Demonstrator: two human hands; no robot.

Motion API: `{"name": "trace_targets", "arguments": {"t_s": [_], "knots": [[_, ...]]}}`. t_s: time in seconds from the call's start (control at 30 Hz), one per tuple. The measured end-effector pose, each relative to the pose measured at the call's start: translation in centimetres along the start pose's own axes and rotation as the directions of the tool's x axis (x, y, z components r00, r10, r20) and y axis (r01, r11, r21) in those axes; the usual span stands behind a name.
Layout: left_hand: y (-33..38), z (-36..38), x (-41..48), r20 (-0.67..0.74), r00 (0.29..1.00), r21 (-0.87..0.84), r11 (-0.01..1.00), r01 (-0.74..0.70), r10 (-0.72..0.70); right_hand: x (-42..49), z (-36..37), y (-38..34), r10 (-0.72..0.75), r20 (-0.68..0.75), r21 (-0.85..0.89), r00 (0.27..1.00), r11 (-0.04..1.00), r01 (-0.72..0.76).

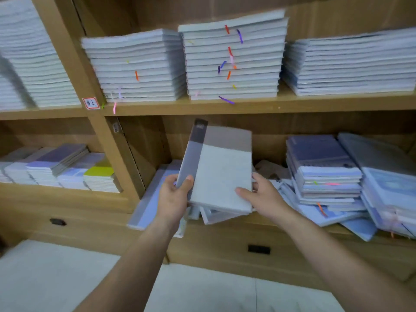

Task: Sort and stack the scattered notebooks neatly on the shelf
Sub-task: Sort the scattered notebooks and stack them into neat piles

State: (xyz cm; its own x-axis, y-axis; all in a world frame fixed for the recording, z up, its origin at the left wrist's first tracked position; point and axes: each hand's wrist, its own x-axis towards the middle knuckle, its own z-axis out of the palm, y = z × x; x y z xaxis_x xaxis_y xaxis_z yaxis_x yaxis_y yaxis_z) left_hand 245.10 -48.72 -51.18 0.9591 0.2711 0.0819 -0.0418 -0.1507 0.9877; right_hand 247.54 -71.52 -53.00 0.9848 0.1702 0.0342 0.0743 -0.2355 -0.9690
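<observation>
A thick paper notebook with a pale grey cover, a brown band across its top and a dark grey spine strip (220,172) is held tilted up in front of the lower bay of the wooden shelf (225,108), clear of the board and near the middle of the view; the left hand (174,195) grips its lower spine corner at eight o'clock, thumb across the front and fingers curled behind; the right hand (262,194) holds the lower edge at four o'clock, thumb flat on the cover, the other fingers wrapped round the back; at three o'clock of it lies a slumped heap of blue and white notebooks (319,199), some slid forward over the shelf lip; at eight o'clock a blue-grey notebook (147,199) leans out of the bay; at twelve o'clock, on the board above, stand squared piles of white notebooks with coloured ribbon markers (234,64); the held notebook looks light, fairly stiff while closed, and smooth enough to slip, so a grip on spine and opposite edge, with fingers beneath, should suit it best.
</observation>
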Motion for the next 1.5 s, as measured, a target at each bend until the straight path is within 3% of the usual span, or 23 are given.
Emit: {"name": "trace_targets", "arguments": {"t_s": [0.1,0.2,0.3,0.37,0.5,0.63,0.83,1.0,1.13,1.23,1.5], "knots": [[-2.0,2.4,2.8,0.002,1.0,0.19,0.982,-0.001,0.001,3.0,-0.9,1.5,-0.075,-0.069,-0.122,0.995,0.99,0.066],[-3.9,3.3,4.4,0.04,0.999,0.415,0.91,-0.015,-0.002,6.5,-1.7,2.6,-0.046,-0.117,-0.301,0.992,0.954,0.009],[-5.7,3.3,5.8,0.04,0.999,0.501,0.865,0.011,-0.035,8.7,-2.5,3.8,-0.061,-0.233,-0.598,0.97,0.796,-0.094],[-6.2,3.6,6.3,0.059,0.997,0.496,0.868,0.016,-0.053,9.3,-3.3,5.0,-0.07,-0.254,-0.669,0.965,0.733,-0.123],[-6.0,4.8,6.3,0.102,0.994,0.502,0.865,-0.012,-0.045,10.3,-3.9,6.1,0.14,-0.115,-0.503,0.983,0.846,-0.179],[-5.6,5.0,5.8,0.146,0.989,0.427,0.903,-0.046,-0.019,10.5,-3.2,6.7,0.1,-0.059,-0.377,0.993,0.919,-0.115],[-5.4,3.7,4.1,0.174,0.984,0.324,0.946,-0.028,-0.031,7.8,-3.2,6.0,-0.019,0.058,-0.377,0.998,0.925,0.04],[-5.7,2.9,4.1,0.173,0.985,0.366,0.928,-0.074,0.011,7.6,-3.7,6.3,0.001,0.126,-0.348,0.992,0.937,0.044],[-6.2,3.7,3.9,0.271,0.961,0.375,0.925,-0.062,-0.045,9.6,-4.0,7.3,0.026,0.091,-0.269,0.995,0.963,0.0],[-6.8,4.0,4.6,0.301,0.953,0.37,0.926,-0.073,-0.045,10.7,-3.5,7.7,0.017,-0.014,-0.244,1.0,0.969,-0.02],[-7.1,4.6,6.3,0.137,0.989,0.407,0.914,-0.007,-0.053,10.0,-1.9,7.0,-0.174,-0.332,-0.461,0.927,0.888,0.001]]}}
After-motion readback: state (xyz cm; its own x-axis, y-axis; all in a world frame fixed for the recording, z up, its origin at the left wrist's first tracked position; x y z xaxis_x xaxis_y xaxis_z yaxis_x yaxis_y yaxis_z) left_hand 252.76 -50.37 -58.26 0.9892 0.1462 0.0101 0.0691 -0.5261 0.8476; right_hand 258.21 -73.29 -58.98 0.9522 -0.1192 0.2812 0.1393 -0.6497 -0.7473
